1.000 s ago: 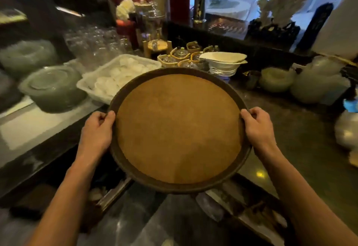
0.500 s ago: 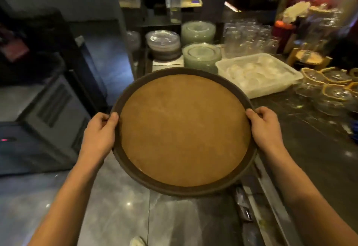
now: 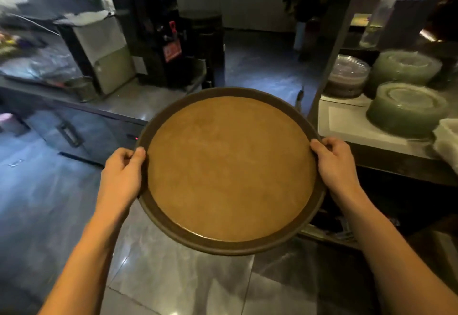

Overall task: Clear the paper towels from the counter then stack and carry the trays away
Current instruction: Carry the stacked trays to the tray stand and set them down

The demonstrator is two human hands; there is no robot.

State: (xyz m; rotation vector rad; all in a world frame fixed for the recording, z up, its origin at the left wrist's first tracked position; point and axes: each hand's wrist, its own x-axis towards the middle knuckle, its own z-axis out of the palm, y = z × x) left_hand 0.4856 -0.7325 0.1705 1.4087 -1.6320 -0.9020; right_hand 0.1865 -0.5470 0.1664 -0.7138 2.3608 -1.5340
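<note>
To my right the tabletop carries two stacks of green glass plates, a darker stack of plates behind them, and a white bin's corner. Grey tiled floor lies below me.

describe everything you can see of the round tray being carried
The round tray has a tan, matte, cork-like inner surface ringed by a raised dark brown rim. Nothing lies on it. It is held roughly level, tipped slightly toward the camera, in the air above the grey tiled floor and beside the counter. The left hand grips its left rim and the right hand its right rim, thumbs on top. Whether more trays sit beneath cannot be told.
</note>
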